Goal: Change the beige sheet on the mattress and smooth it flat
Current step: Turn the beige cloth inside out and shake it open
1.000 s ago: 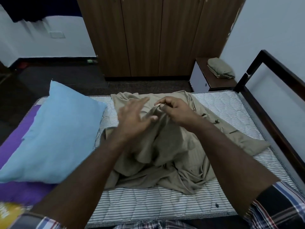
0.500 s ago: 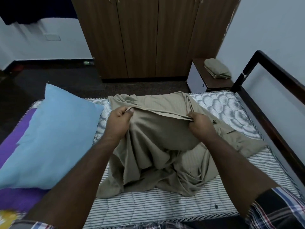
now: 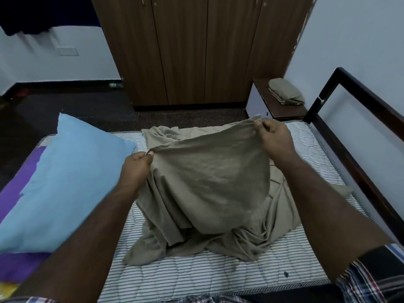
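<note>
While half a second earlier both hands gripped the cloth low over the heap, the crumpled beige cotton sheet (image 3: 203, 182) is now seen lifted and stretched between them above the middle of the striped quilted mattress (image 3: 196, 278). One edge is pinched by the left hand (image 3: 136, 169) between thumb and curled fingers, towards the mattress's left side; the other end is pinched by the right hand (image 3: 273, 136), which has been raised higher and carried out towards the far right corner. The rest of the sheet is left bunched on the mattress, its lower folds trailing towards the near edge. The large light-blue pillow (image 3: 65, 178) is still lying along the left edge, on a purple cloth (image 3: 19, 186).

Much of the heap is hidden behind the raised panel, so its layering cannot be made out. The right fingertips are partly covered by fabric. A folded olive cloth (image 3: 285, 91) is seen on the dark wooden side table (image 3: 282, 110) beyond the far right corner. The near edge is cut off by checked sleeves.
</note>
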A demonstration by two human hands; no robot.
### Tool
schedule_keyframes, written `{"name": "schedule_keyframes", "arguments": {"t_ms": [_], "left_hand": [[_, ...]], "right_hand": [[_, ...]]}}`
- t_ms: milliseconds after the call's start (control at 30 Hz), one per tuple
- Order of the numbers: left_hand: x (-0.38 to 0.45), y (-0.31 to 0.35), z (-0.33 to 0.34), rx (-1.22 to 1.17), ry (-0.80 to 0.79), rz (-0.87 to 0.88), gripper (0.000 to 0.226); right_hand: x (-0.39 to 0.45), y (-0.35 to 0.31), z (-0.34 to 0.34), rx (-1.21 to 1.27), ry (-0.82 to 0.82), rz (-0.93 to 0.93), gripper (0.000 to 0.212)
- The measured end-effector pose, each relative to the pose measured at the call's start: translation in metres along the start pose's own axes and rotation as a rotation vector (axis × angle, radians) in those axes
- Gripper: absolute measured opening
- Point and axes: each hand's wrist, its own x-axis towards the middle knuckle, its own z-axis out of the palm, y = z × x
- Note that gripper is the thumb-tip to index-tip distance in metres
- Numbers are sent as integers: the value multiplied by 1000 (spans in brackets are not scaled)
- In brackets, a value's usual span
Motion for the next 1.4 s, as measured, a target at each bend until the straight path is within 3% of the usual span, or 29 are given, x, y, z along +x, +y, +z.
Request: {"name": "schedule_keyframes", "arguments": {"t_ms": [167,367,500,600,700,833,900,967,1067,1267,1333,1400], "left_hand": [[-7,0,0,42,-27,0,40],[-21,16,13,-6,-24,2,15],[-42,30,37,-171,-169,-15,14],[-52,36,50,-306,-297,-26,16],[-56,41,54,-406,-355,-42,17],[-57,46,53,-550,-396,-71,23],[-53,47,49,-579,-386,-60,23],[-49,46,42,-549,-381,-37,20],[-45,39,33,-482,-324,-34,20],[-42,25,36,-245,-148,79,16],[-48,27,45,-233,-153,107,16],[-54,31,53,-248,-226,134,13]], "right_hand": [[2,-15,5,4,131,20,44],[-11,-21,26,219,156,225,41],[-36,-37,53,518,-56,403,25],[-55,-46,68,613,-212,349,23],[-61,-41,76,549,-296,315,13],[-69,-26,74,260,-574,199,68],[-69,-16,70,-60,-662,109,49],[-63,-5,66,-318,-580,100,14],[-51,11,57,-343,-389,133,27],[-33,-10,40,-38,-70,105,41],[-36,-29,46,130,-5,172,33],[-44,-47,56,293,-78,151,17]]}}
